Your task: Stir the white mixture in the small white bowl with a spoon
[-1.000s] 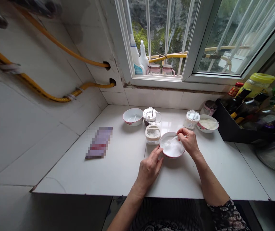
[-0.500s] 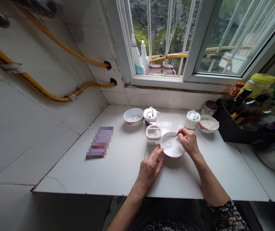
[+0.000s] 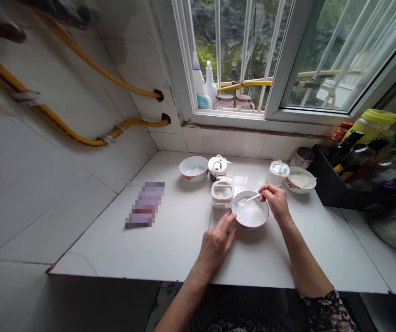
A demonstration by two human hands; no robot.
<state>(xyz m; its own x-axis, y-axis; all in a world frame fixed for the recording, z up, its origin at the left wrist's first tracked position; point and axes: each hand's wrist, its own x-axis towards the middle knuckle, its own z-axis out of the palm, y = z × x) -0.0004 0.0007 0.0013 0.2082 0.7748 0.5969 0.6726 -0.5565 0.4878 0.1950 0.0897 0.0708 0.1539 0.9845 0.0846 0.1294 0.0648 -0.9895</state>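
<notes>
My right hand (image 3: 275, 203) pinches the handle of a small white spoon (image 3: 249, 199), its head over the near bowl. That white bowl (image 3: 250, 227) with a red rim is filled with a fine white grainy substance (image 3: 255, 214). Fingers of my left hand (image 3: 219, 240) hold the bowl's left rim. Just beyond that hand stands a clear seasoning jar (image 3: 222, 201) with a beige rim and white contents. Behind it is another seasoning jar (image 3: 218, 165) with dark contents.
At the back left sits a white bowl (image 3: 194, 175) with a spoon in it. On the right are a lidded jar (image 3: 278, 173) and a bowl (image 3: 302, 189) of pale contents. A black box (image 3: 326, 189) holds bottles. A blurred purple item (image 3: 146, 205) lies left.
My right hand has lifted the spoon and shifted slightly right. The spoon's head now shows clear above the white grains. My left hand stays on the bowl.
</notes>
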